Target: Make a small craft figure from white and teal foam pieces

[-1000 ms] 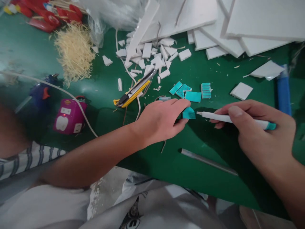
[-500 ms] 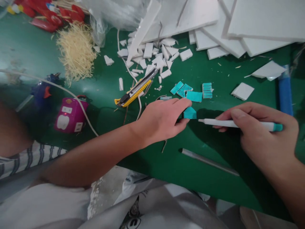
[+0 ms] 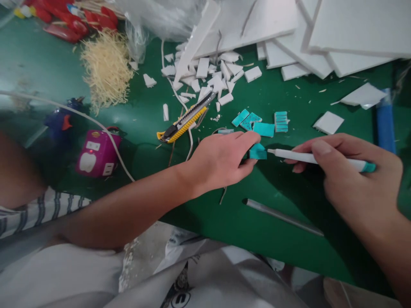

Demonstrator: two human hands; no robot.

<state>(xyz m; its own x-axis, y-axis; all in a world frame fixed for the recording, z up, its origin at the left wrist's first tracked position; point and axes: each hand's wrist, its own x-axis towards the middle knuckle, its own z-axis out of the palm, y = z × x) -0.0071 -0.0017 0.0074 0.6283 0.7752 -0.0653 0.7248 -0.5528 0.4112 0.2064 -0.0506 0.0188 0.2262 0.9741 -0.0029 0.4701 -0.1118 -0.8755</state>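
Note:
My left hand (image 3: pixel 221 160) pinches a small teal-painted foam piece (image 3: pixel 258 152) against the green table (image 3: pixel 144 119), thumb and fingers closed on its left side. My right hand (image 3: pixel 349 179) grips a white marker with a teal end (image 3: pixel 321 159), held almost level, its tip touching the right edge of that piece. Several more teal foam pieces (image 3: pixel 261 124) lie in a short row just beyond my left fingertips.
A yellow utility knife (image 3: pixel 186 117) lies left of the teal pieces. White foam scraps (image 3: pixel 208 77) and big foam sheets (image 3: pixel 321 30) fill the back. A pink power adapter (image 3: pixel 96 154) with a white cable, a straw-like pile (image 3: pixel 105 70), a grey rod (image 3: pixel 284 217) and a blue cylinder (image 3: pixel 384 122) also lie around.
The marker tip drew back slightly to the right, then returned to the teal piece's edge. My left hand has kept its hold in place.

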